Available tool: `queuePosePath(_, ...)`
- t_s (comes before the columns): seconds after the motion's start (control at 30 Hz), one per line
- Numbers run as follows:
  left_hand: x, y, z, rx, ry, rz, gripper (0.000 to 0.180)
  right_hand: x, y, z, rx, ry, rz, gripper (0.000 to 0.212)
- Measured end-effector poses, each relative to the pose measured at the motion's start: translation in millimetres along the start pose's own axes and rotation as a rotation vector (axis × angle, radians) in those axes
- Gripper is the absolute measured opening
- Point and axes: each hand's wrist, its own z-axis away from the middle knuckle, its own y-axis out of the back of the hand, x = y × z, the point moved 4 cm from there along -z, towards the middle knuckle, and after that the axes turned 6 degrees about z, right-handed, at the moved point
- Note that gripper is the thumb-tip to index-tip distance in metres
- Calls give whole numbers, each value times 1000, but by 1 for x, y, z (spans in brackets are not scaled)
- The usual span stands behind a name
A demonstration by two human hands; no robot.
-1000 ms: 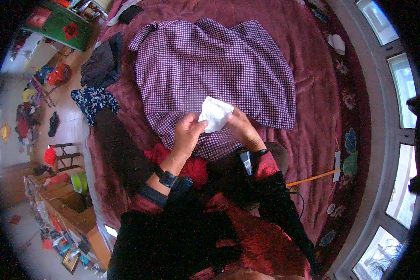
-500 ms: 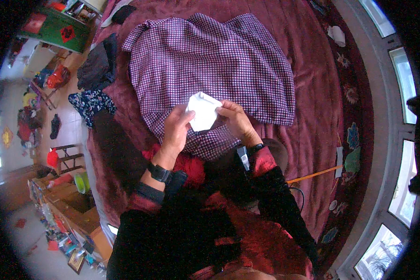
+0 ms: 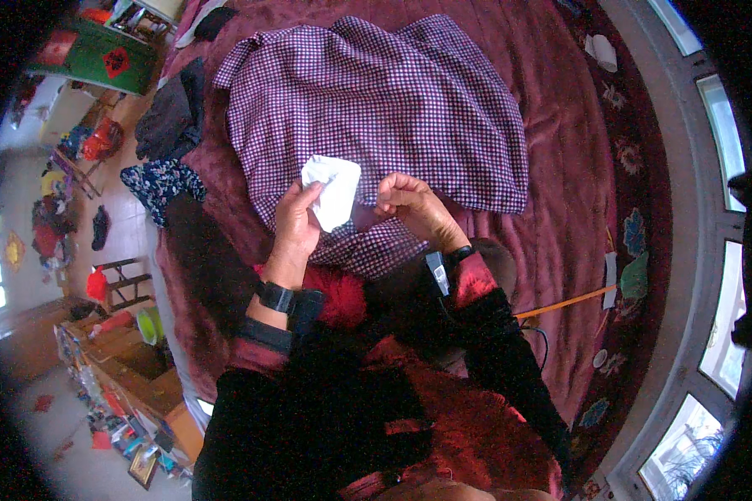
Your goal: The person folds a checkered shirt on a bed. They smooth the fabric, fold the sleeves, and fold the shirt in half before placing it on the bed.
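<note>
A small folded white sheet (image 3: 337,196), paper or thin cloth, is pinched at its left edge by my left hand (image 3: 295,221), thumb on top. My right hand (image 3: 424,217) is apart from it, a short way to the right, with its fingers curled together. Whether anything is between those fingertips I cannot make out. Beneath both hands spreads a rumpled dark-and-white checked cloth (image 3: 368,100). It lies on a maroon bed cover (image 3: 560,167).
Dark folded clothes (image 3: 171,113) and a flowered cloth (image 3: 163,185) lie along the bed's left edge. An orange stick (image 3: 564,302) is at the right. A white roll (image 3: 601,52) lies far right, near the windows. A wooden cabinet (image 3: 138,359) stands at the lower left.
My right hand has let go of the white sheet and its fingers have curled. My left hand has moved slightly left with the sheet, which is now tilted.
</note>
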Motion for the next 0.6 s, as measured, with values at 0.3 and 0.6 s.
queuePosePath(0.3, -13, -66, 48, -490, -692, -1183, 21, 4, -7, 1, -59, -43, -253, 46)
queuePosePath(0.6, 14, -58, 50, -360, -746, -1033, 14, -8, 6, 9, 127, 498, 957, 31)
